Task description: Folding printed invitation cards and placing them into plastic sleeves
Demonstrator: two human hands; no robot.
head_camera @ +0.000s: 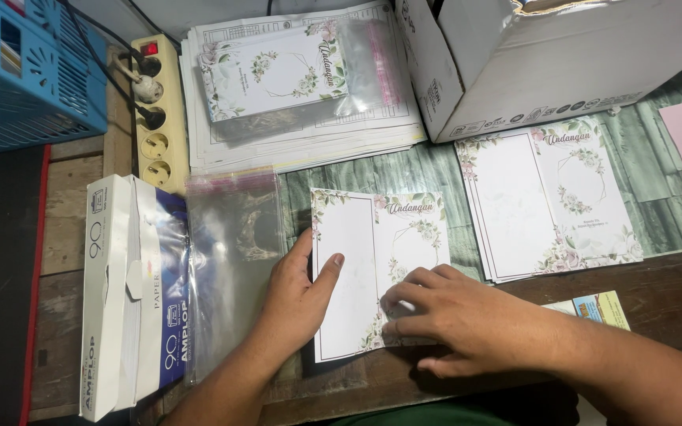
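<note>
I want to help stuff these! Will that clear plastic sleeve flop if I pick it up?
Probably floppy: the clear plastic sleeve looks thin and wrinkled. Likely very light, and its glossy surface may slip against the flowered card under the left hand.

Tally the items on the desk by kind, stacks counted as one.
Open floral card under both hands: 1
Floral card stacks: 1
Bagged cards: 1
Clear sleeve piles: 1
Printed sheet stacks: 1
Envelope boxes: 1
White cartons: 1
Power strips: 1
Total: 8
</note>
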